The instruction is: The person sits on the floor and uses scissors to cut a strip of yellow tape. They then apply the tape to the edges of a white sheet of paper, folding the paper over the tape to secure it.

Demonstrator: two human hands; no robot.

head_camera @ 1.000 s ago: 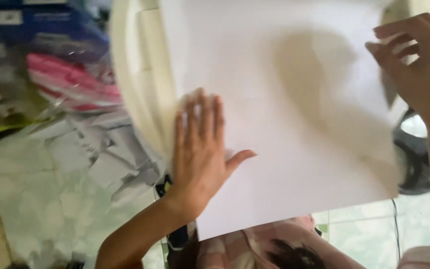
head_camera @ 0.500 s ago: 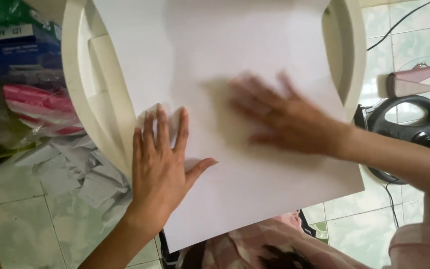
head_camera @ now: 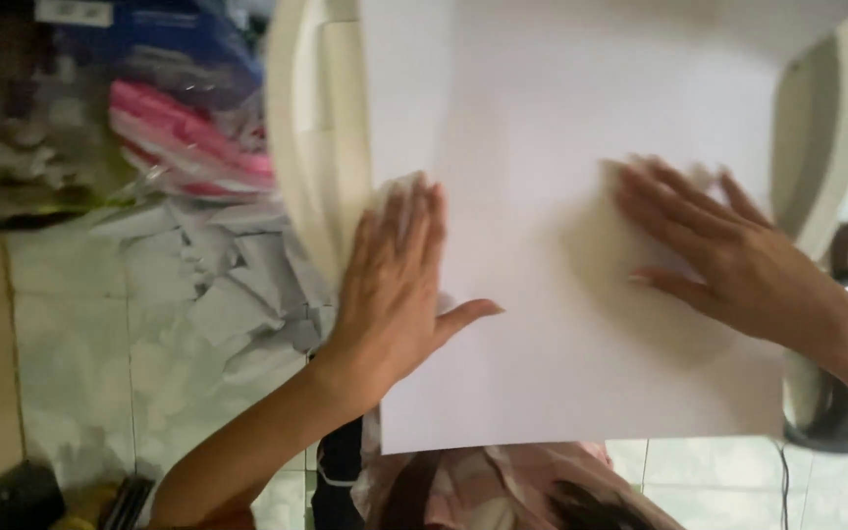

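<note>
On the cream plastic chair [head_camera: 311, 147], a white paper sheet [head_camera: 561, 196] lies flat. Left hand [head_camera: 395, 285] pins its left edge, right hand [head_camera: 728, 260] presses nearer the right edge; fingers open, splayed, apparently steadying it.

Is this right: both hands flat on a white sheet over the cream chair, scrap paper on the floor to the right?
Not quite. The head view shows the scrap paper on the floor to the left. The rest holds: left hand and right hand lie flat on the white sheet over the cream chair.
</note>
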